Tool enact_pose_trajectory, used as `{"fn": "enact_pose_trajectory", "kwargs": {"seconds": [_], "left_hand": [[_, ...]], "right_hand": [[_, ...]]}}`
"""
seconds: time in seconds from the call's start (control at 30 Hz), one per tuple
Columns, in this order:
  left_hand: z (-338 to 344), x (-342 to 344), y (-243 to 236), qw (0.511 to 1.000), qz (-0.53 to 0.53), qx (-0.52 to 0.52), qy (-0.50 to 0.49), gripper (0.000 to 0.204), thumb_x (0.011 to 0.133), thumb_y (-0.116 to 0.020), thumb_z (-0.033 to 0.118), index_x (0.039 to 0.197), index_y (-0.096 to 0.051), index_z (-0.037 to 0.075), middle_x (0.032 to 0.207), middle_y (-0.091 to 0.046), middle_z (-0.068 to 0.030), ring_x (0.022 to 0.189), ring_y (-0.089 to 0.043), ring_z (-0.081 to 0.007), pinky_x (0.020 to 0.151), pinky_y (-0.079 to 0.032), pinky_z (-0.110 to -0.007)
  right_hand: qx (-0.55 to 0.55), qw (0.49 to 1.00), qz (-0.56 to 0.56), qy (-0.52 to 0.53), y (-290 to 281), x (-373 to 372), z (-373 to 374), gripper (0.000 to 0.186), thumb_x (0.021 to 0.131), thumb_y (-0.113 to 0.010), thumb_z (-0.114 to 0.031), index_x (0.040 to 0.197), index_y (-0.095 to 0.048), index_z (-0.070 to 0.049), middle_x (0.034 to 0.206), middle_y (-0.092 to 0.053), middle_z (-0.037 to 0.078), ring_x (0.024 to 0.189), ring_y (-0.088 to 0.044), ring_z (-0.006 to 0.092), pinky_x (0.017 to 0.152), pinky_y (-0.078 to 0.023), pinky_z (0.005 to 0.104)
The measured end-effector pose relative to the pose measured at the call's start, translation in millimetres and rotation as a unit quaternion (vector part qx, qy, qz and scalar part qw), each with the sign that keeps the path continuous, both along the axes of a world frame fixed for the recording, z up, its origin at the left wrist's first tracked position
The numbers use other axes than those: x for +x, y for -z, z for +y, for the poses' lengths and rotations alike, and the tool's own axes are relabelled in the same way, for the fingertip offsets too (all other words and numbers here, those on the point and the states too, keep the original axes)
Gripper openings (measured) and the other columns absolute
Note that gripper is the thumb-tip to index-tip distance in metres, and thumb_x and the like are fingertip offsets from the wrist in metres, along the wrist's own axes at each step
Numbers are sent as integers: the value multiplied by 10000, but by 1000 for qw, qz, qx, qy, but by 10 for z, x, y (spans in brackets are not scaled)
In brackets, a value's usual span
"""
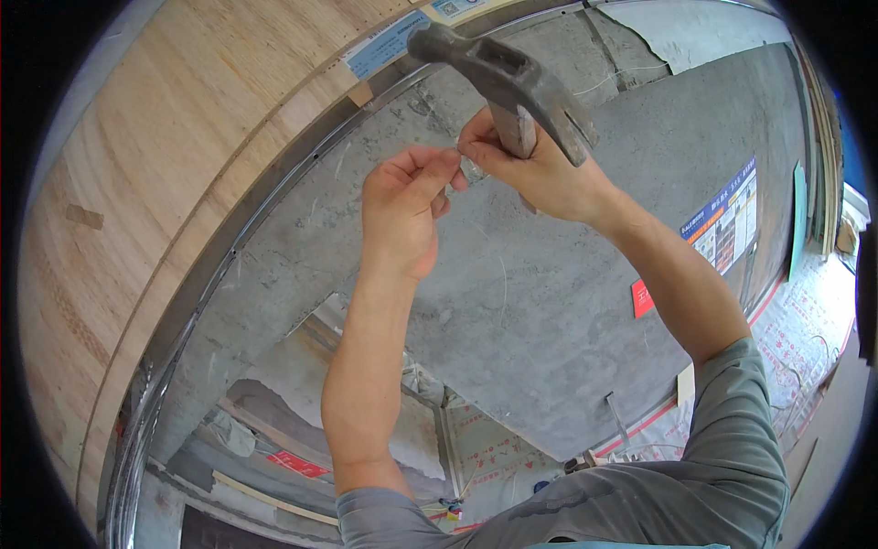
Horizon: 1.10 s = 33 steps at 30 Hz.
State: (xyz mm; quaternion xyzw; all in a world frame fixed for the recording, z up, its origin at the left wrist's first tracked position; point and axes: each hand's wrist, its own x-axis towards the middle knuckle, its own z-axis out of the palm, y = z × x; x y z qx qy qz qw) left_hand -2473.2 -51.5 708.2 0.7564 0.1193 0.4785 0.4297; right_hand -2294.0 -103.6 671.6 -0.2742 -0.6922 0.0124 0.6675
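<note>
Both arms are raised in front of a grey concrete wall [512, 302]. My right hand [558, 188] is closed around the handle of a claw hammer [508, 78], whose dark metal head sticks up above my fingers and whose claw points right. The thumb and forefinger of that hand also come together at their tips. Close to those tips, my left hand [402, 210] is pinched shut, its fingertips almost meeting the right ones. Whatever small thing the left fingers hold, if anything, is too small to make out.
A plywood panel [174, 137] curves along the left, edged by a dark metal channel [233, 252]. On the right, a printed poster [727, 220] and a red card [642, 298] are on the wall. Stacked boards [817, 156] stand at far right, above red-printed floor sheeting [796, 339].
</note>
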Motion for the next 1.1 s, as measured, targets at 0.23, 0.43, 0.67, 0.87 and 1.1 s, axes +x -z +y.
{"fn": "enact_pose_trajectory", "kwargs": {"seconds": [0.23,0.43,0.67,0.87,1.1], "left_hand": [[-91,-56,-3,987,119,72,-81,84,867,-709,61,893,-666,-7,749,-642,-33,646,-536,-71,592,-398,-213],[-43,-105,-26,978,180,75,-80,98,864,-709,45,896,-650,-26,746,-632,-29,679,-566,-86,640,-442,-222],[-61,-59,10,979,184,78,-47,135,852,-743,91,923,-663,7,751,-639,-8,665,-546,-62,588,-372,-200],[-7,-35,48,983,169,68,-5,184,869,-706,80,1024,-649,-3,842,-664,-45,655,-511,-60,594,-363,-198],[579,-318,322,972,-58,-224,44,237,889,-452,-59,1099,-546,-1,1057,-626,-155,739,-497,-148,661,-409,-262]], "right_hand": [[77,995,-50,24,50,106,138,154,831,-679,-154,893,-658,-16,703,-634,123,619,-567,224,635,-488,337],[-39,997,-62,35,44,104,116,182,798,-690,-160,857,-667,11,666,-615,119,579,-547,169,583,-468,339],[-131,987,-62,-68,27,177,71,155,761,-702,-170,796,-657,-26,655,-587,6,589,-532,107,555,-449,293],[-138,986,-56,-73,69,192,69,106,788,-693,-118,795,-626,-36,646,-547,-19,585,-493,67,544,-416,258],[-155,986,-40,-45,133,242,82,90,793,-671,-107,811,-619,-37,674,-573,-8,574,-501,70,528,-416,253]]}}
